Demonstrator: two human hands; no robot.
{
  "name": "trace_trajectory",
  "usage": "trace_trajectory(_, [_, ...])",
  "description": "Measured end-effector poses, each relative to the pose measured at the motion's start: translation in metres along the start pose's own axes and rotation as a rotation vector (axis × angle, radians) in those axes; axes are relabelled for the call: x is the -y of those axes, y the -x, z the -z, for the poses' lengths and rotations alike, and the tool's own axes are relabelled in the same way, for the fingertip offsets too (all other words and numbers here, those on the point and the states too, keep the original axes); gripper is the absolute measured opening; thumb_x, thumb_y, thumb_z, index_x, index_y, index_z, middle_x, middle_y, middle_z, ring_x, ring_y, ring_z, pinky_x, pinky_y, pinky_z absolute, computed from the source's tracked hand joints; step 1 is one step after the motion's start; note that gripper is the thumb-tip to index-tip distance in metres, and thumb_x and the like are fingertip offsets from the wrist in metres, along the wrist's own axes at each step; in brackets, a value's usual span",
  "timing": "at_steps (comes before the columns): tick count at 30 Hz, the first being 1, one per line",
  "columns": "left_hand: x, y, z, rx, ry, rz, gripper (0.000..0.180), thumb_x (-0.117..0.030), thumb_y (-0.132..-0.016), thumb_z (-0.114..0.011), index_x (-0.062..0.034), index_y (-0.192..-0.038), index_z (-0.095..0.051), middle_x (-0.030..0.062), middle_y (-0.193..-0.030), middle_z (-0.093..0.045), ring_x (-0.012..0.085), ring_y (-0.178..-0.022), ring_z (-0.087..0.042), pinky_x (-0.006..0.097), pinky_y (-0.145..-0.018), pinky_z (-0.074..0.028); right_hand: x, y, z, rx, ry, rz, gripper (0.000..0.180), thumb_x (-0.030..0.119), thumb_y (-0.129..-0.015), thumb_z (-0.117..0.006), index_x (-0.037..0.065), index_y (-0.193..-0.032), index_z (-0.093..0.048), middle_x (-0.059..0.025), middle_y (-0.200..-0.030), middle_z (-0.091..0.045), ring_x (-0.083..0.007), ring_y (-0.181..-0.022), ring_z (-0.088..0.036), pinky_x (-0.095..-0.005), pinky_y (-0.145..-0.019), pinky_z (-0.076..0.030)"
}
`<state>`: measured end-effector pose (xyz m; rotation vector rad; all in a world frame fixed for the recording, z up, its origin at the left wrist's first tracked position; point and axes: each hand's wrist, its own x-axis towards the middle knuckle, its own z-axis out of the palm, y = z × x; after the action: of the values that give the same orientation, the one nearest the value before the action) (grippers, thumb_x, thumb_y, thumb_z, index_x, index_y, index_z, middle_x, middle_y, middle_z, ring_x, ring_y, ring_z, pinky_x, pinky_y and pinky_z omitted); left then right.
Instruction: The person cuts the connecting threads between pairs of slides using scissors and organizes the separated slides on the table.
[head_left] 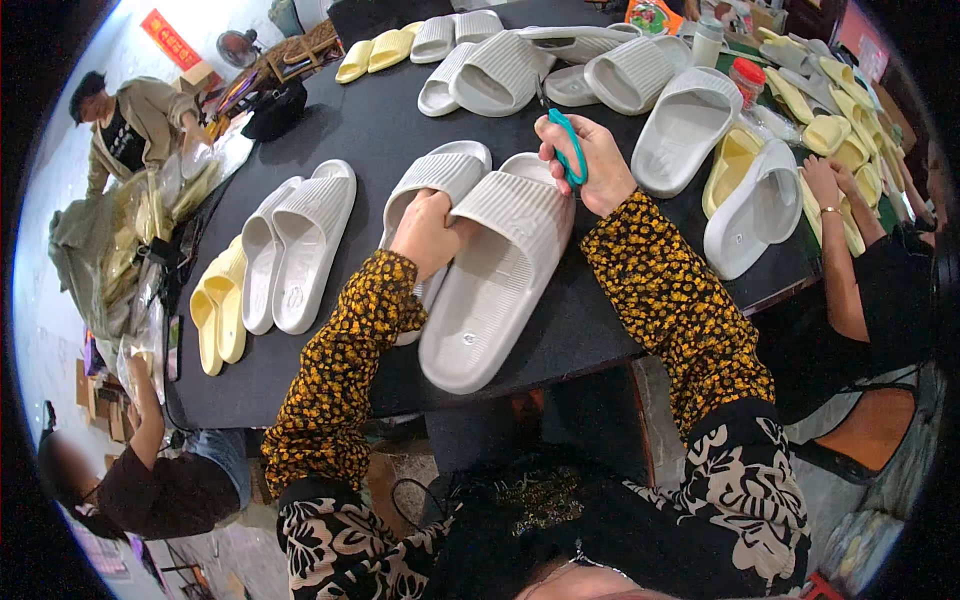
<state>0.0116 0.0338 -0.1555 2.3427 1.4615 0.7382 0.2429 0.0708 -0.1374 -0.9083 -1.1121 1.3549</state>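
Observation:
My left hand (425, 238) is closed on the strap edge of a large pale grey slide slipper (478, 335), its fingertips partly hidden under the strap. This slipper lies tilted at the near edge of the table, its toe pointing away from me. Behind my left hand sits another grey slipper (452, 162), partly covered by the hand and the near slipper. In my right hand (602, 165) is a pair of teal-handled scissors (567, 143), the dark blades pointing up and away. That hand is beside the near slipper's toe end.
Left on the black table (385, 385) are a grey slipper pair (312, 245) and a yellow pair (222, 305). More grey slippers (495, 75) line the far side. Right stand a red-lidded jar (746, 75) and piled yellow slippers (850, 110), near another person's hands (828, 185). Two people are left.

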Motion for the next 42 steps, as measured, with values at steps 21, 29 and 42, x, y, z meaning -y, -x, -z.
trace_trajectory(21, [-0.037, 0.049, 0.074, -0.255, -0.442, -0.372, 0.025, 0.002, -0.055, -0.056, 0.0024, -0.08, -0.059, 0.0182, -0.094, -0.053, 0.0337, -0.092, -0.052, 0.042, -0.081, -0.039, 0.02, 0.027, -0.025, 0.324, 0.727, 0.566, 0.053, 0.029, -0.073, -0.073, 0.002, -0.113, -0.053, -0.0112, -0.092, -0.062, -0.0173, -0.077, -0.06, -0.0309, -0.07, -0.05])
trace_trajectory(29, [-0.045, 0.044, 0.087, -0.139, -0.495, -0.406, 0.031, 0.0, -0.059, -0.056, 0.0002, -0.089, -0.062, 0.0193, -0.095, -0.054, 0.0359, -0.094, -0.052, 0.043, -0.084, -0.039, 0.019, 0.022, -0.024, 0.239, 0.579, 0.578, 0.049, 0.032, -0.075, -0.071, -0.001, -0.108, -0.055, -0.0128, -0.082, -0.063, -0.0182, -0.068, -0.062, -0.0299, -0.062, -0.049])
trace_trajectory(42, [-0.07, -0.016, 0.089, -0.297, -0.074, -0.174, 0.025, -0.006, -0.073, -0.06, 0.0034, -0.096, -0.062, 0.0194, -0.102, -0.061, 0.0289, -0.097, -0.058, 0.033, -0.082, -0.044, -0.036, -0.002, -0.002, 0.006, -0.213, -0.121, 0.03, 0.028, -0.085, -0.059, 0.001, -0.097, -0.054, -0.0083, -0.075, -0.058, -0.0139, -0.055, -0.055, -0.0277, -0.041, -0.044])
